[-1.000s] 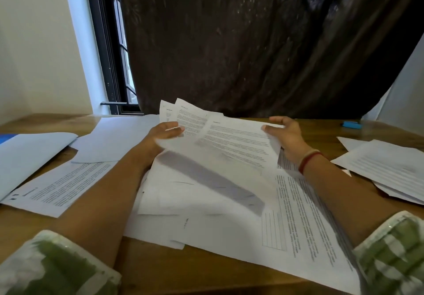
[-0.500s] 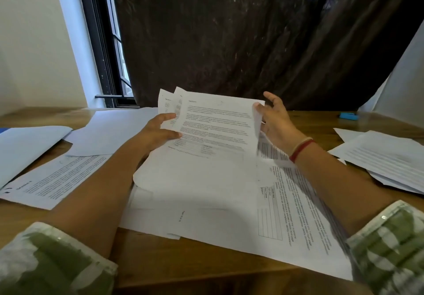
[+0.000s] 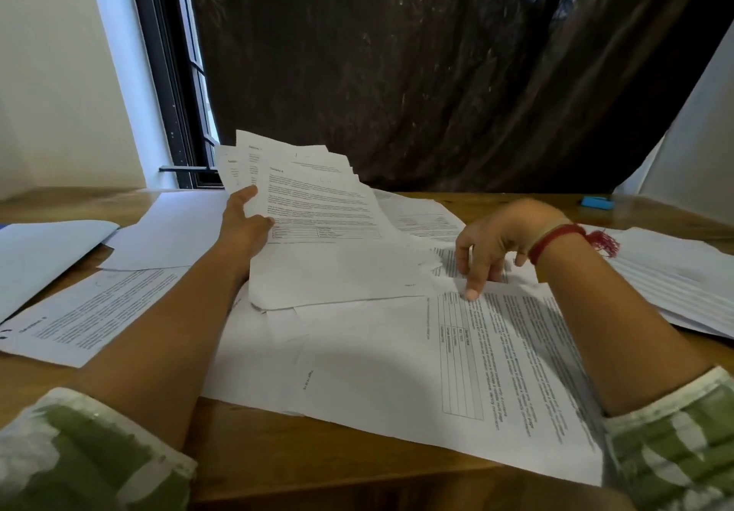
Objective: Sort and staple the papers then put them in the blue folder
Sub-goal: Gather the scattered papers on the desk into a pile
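Left hand [image 3: 246,228] at 9 o'clock grips a fanned stack of papers [image 3: 317,208] by its left edge, and the stack is tilted up off the table. Right hand [image 3: 500,240] at 3 o'clock holds nothing: its fingers hang loose, with the index fingertip [image 3: 472,293] touching a printed sheet [image 3: 496,351] on top of the loose pile [image 3: 357,351] at 6 o'clock. I see a red thread bracelet [image 3: 556,236] on that wrist. More sheets [image 3: 675,284] lie at 4 o'clock, one printed page [image 3: 91,312] at 8 o'clock. A pale bluish cover [image 3: 43,256] sits at far 9 o'clock; I cannot tell if it is the folder. A small blue object [image 3: 595,203] is at 2 o'clock on the wooden table [image 3: 337,467].
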{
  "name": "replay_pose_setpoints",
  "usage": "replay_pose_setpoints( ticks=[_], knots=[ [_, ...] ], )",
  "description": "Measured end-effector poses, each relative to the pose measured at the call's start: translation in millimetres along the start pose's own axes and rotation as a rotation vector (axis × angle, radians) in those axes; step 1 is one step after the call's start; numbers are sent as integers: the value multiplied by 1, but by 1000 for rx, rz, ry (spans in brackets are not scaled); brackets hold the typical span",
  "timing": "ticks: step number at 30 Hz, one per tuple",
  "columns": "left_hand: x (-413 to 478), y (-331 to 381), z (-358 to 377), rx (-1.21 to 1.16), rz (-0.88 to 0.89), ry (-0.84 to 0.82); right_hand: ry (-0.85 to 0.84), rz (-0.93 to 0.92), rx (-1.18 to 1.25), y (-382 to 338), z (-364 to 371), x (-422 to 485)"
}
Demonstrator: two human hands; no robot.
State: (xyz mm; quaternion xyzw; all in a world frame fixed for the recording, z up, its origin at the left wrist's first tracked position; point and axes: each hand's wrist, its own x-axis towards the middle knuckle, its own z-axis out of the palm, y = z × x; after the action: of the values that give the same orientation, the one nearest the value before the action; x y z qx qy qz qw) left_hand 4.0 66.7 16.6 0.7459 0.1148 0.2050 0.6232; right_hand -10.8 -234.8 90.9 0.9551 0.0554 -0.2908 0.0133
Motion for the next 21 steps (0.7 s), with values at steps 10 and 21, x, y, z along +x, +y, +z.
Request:
replay_pose_setpoints(
  ticks=[10, 21],
  knots=[
    [-1, 1, 0, -36, 1, -8, 385, 113, -200, 6, -3, 1],
    [-1, -1, -2, -44, 34, -89, 1269, 208, -393, -17, -44, -6]
  ],
)
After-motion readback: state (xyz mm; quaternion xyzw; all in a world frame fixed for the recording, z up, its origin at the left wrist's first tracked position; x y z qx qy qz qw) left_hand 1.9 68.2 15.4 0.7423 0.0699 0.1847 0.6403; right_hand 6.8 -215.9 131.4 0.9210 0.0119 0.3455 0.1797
